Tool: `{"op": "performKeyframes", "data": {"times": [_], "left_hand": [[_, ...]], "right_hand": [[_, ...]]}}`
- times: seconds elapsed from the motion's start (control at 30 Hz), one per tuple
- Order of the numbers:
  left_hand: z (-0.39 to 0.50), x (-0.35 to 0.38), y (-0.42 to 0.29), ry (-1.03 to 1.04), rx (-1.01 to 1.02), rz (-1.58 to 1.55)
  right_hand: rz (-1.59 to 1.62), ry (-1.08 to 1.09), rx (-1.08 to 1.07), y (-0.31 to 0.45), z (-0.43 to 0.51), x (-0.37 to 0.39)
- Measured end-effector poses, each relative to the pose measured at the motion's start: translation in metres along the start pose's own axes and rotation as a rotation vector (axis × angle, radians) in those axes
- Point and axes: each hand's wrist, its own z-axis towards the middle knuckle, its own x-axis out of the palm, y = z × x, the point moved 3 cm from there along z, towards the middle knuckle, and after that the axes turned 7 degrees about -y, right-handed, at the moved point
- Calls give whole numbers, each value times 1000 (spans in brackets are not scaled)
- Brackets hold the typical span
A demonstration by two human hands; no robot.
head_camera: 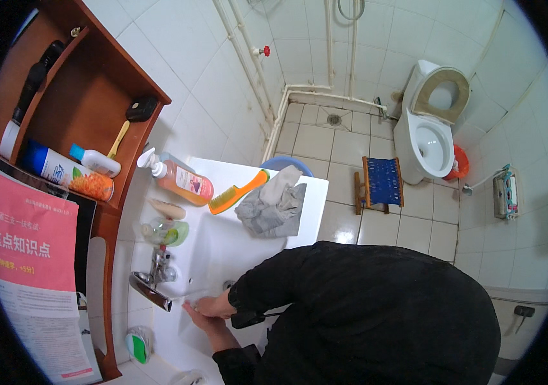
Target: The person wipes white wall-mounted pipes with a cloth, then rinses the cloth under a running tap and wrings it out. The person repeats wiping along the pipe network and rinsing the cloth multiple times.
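Over the white washbasin, my two hands are pressed together in front of the chrome faucet. My right hand lies across my left hand, whose fingers reach towards the spout. No object shows between them, though the overlap hides the palms and some fingers. Both arms wear black sleeves. A grey cloth lies crumpled on the basin's corner, close to an orange comb. Along the wall side stand a pump bottle of pinkish-orange liquid and a clear bottle with green on it.
A wooden cabinet on the wall holds a blue, white and orange can and a small white bottle. Behind are a folding stool, a blue tub and a toilet. A green item sits left of the faucet.
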Motion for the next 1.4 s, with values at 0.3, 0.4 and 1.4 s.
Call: {"op": "performKeyframes", "data": {"times": [0.3,0.4,1.4], "left_hand": [[-19,19,8,-163,-126,31],[-10,12,-4,-199,-95,-5],[26,-21,7,-48,392,299]], "right_hand": [[555,31,113,0,38,-6],[131,-33,-33,-7,31,0],[80,6,-140,-8,26,-7]]}}
